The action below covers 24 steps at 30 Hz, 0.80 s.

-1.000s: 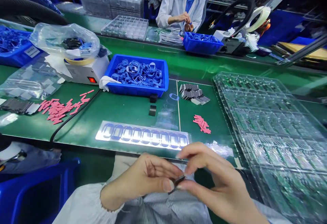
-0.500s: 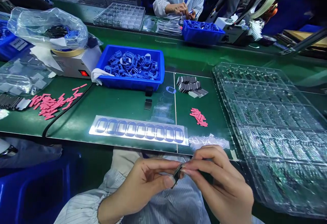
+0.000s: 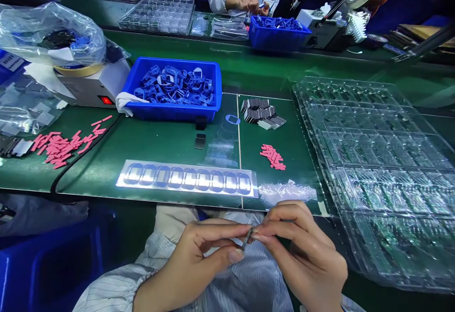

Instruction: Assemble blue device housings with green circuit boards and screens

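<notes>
The left hand (image 3: 202, 255) and right hand (image 3: 302, 250) are together, fingertips pinching a slim dark metal strip (image 3: 247, 238). Compared with half a second earlier, the strip now shows edge-on, narrower and more upright.

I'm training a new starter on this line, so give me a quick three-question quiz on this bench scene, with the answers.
1. What do the left hand and right hand pinch between them?
2. True or false: the blue bin stands to the left of the stacked clear trays.
3. How many oval shapes does the long shiny sheet show?

Key: 1. A thin dark strip. 2. True. 3. Nine.
</notes>
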{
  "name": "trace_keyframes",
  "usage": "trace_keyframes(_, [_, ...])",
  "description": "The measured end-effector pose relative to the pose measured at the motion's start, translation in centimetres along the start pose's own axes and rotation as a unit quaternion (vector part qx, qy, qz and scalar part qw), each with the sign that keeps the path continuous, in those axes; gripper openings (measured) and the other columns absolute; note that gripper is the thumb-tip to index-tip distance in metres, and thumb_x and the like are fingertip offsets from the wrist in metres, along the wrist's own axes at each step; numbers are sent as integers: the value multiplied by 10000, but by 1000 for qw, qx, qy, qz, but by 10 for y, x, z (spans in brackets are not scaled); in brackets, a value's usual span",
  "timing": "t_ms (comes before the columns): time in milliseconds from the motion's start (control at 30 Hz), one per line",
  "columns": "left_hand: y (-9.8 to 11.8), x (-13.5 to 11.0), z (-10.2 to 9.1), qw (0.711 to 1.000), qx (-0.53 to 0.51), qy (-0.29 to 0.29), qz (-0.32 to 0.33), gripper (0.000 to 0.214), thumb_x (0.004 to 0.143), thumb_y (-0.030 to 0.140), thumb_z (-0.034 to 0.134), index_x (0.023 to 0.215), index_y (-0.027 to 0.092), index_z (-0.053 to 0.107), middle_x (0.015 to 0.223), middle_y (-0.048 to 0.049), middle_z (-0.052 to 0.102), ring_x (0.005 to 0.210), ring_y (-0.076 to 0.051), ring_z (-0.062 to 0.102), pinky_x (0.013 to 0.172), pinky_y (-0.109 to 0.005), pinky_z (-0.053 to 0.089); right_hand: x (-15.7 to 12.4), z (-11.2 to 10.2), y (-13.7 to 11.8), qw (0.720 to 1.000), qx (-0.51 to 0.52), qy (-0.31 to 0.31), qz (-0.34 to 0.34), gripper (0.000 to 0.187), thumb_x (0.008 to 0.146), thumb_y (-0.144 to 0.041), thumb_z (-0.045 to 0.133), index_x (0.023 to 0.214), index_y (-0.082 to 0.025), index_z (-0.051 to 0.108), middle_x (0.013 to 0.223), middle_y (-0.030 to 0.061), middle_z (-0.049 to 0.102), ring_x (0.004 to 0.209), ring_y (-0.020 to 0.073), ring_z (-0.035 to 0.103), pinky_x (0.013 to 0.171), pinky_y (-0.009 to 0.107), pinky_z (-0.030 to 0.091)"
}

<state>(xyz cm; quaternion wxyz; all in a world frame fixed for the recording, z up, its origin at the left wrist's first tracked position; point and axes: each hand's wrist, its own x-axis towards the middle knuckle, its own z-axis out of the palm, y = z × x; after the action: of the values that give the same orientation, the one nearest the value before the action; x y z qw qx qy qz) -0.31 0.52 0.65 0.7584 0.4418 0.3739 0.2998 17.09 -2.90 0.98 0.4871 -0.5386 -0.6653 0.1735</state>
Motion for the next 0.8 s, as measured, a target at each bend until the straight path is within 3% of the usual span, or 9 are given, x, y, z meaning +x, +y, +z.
trace_keyframes(133, [0,1,0,999,41,-3,6,285,755,178,702,970,364,733,966,-23,767,889,-181,699,793,-241,559,-5,1,7,999,26,-8,18,191,793,-33,611,830,-218,641,725,3,575,701,157,542,602,308,449])
trace_keyframes(300, [-9,3,5,999,4,31,-16,242,715,200,742,905,349,759,944,-25,766,834,-178,716,731,-226,581,-14,6,14,999,7,-19,36,157,819,-57,583,818,-213,603,754,14,558,732,165,537,613,307,458])
trace_keyframes(467, [-25,9,13,990,-110,75,-37,204,671,282,790,872,317,772,931,-26,783,875,-181,722,789,-229,564,-27,1,14,986,-125,3,-111,159,793,-40,553,818,-195,579,777,19,557,742,158,523,677,301,446])
trace_keyframes(500, [-28,11,14,987,-130,85,-46,209,671,296,791,878,308,771,921,-31,785,881,-180,722,806,-236,558,-29,-3,16,986,-127,11,-111,150,796,-52,545,812,-199,570,773,16,549,743,158,525,682,299,445])
trace_keyframes(600, [-31,17,14,977,-166,113,-66,227,691,339,773,906,268,766,923,-50,784,896,-187,714,798,-254,556,-31,-12,32,990,-134,38,26,98,852,-150,520,779,-215,531,798,21,547,770,171,554,672,301,453])
trace_keyframes(667, [-31,19,13,974,-178,120,-72,244,711,363,753,931,258,758,944,-50,780,914,-191,702,779,-261,557,-30,-14,52,975,-189,51,103,128,878,-241,528,753,-214,530,813,31,575,791,189,569,675,316,453])
trace_keyframes(800, [-27,19,11,970,-190,125,-83,268,728,378,739,967,256,736,944,-44,774,906,-179,691,757,-251,551,-34,-8,87,950,-284,87,95,75,843,-274,606,815,-205,615,877,62,646,882,235,567,777,383,413])
